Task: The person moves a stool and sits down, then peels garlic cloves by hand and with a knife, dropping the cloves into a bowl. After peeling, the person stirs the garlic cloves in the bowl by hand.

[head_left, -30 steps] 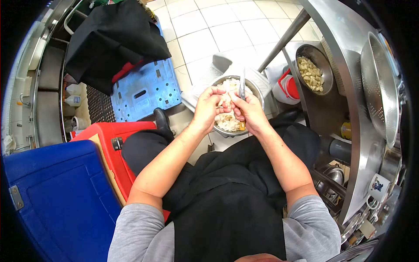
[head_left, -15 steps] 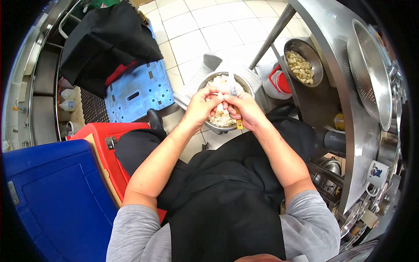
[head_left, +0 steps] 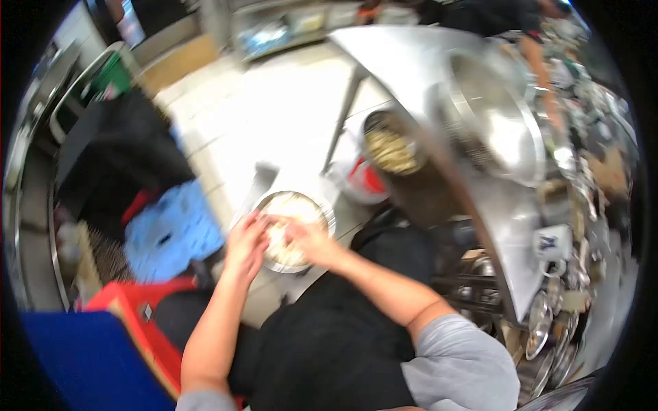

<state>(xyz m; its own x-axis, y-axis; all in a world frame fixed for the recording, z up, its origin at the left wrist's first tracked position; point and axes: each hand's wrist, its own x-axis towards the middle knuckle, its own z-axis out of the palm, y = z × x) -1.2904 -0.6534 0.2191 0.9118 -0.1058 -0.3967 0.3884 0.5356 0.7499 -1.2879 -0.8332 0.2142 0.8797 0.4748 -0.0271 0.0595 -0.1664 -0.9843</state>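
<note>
Left hand (head_left: pixel 247 241) and right hand (head_left: pixel 312 241), grips blurred beyond telling, are over the bowl (head_left: pixel 330 218) of pale pieces (head_left: pixel 290 205).

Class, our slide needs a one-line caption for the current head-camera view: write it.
Blurred view: left hand and right hand close together over a metal bowl of pale pieces.
</note>
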